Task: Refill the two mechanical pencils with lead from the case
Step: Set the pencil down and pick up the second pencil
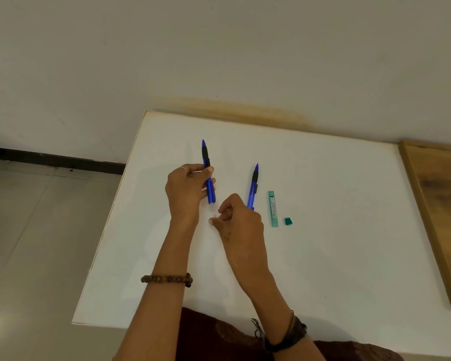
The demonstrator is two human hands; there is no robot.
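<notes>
My left hand (186, 190) grips a blue mechanical pencil (208, 175) with a black grip, tip pointing away from me, its open back end toward me. Just below that end, my right hand (238, 222) has its fingers curled, pinching something small and pale that I cannot make out. A second blue pencil (253, 186) lies on the white table (323, 243), its lower end hidden behind my right hand. To its right lies the green lead case (273, 208), with its small green cap (288, 221) off and beside it.
A wooden board (438, 212) borders the table on the right. The wall runs along the table's far edge. Tiled floor (37, 243) lies beyond the left edge.
</notes>
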